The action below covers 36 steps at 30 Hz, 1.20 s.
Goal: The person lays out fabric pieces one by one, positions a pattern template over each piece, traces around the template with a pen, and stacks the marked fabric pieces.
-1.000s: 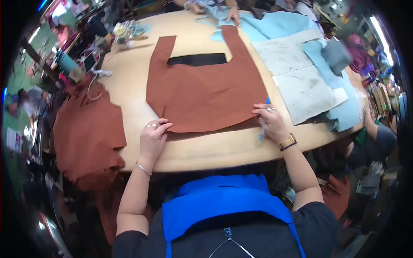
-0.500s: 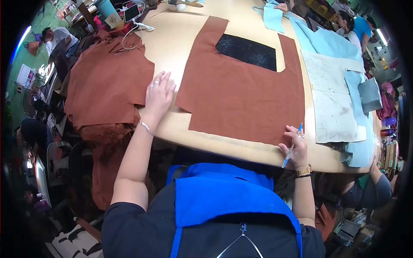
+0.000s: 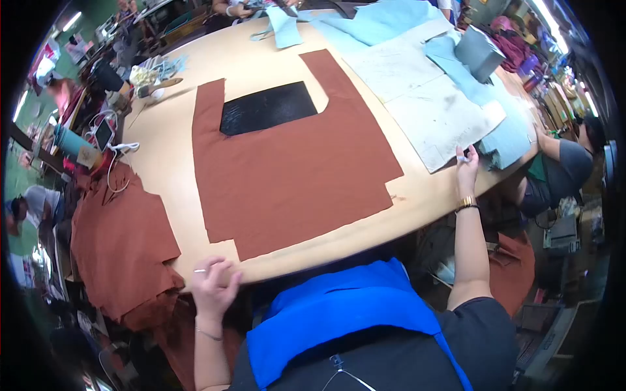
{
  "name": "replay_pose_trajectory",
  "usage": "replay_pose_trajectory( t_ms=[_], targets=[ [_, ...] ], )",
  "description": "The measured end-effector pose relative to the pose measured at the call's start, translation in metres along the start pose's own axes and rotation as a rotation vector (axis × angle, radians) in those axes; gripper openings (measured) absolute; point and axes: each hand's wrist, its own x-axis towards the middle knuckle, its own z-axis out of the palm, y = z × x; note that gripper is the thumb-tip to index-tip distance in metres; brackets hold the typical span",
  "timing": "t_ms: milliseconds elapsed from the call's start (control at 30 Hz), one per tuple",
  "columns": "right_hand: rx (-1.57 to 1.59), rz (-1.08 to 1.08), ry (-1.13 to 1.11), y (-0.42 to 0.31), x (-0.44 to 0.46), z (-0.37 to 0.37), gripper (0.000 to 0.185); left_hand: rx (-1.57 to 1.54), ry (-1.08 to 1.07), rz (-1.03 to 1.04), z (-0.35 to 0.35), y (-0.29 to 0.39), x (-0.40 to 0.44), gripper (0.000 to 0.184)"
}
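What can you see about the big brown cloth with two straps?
The brown cloth lies mostly flat on the pale table. It looks like reddish-brown fabric, lightly creased. Its two straps point away from the person, and both near corners are notched. A black sheet shows between the straps. The left hand is by the near left notch; I can't tell whether it touches.

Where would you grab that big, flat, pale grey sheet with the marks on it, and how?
Probably by the near corner of the big, flat, pale grey sheet, close to the right hand, pinched from the person's own side. It lies flat and looks thin, and that corner points toward the near rim of the light tan table, leaving room to get under it.
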Motion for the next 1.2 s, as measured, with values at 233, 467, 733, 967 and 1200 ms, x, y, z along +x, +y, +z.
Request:
replay_pose_trajectory(
  t_ms=[233,467,733,967,1200],
  targets=[
    [0.353,0.399,0.05,-0.037,0.002,-0.001,0.094,-0.092,-0.072,0.133,0.052,0.028,0.043,0.016],
    [0.17,0.478,-0.085,-0.07,0.018,0.012,0.022,-0.087,-0.088,0.159,0.052,0.025,0.031,0.011],
    [0.438,-0.176,-0.129,-0.211,0.073,-0.004,0.038,-0.317,-0.16,0.089,0.036,0.028,0.012,0.016],
    [0.661,-0.146,-0.433,-0.363,0.017,0.001,0.035,-0.89,-0.014,-0.201,0.04,0.016,0.081,0.026],
    [0.906,0.021,-0.943,-0.39,-0.07,0.043,0.028,-1.8,-0.359,-0.471,0.071,0.033,0.177,0.09]
  ],
)
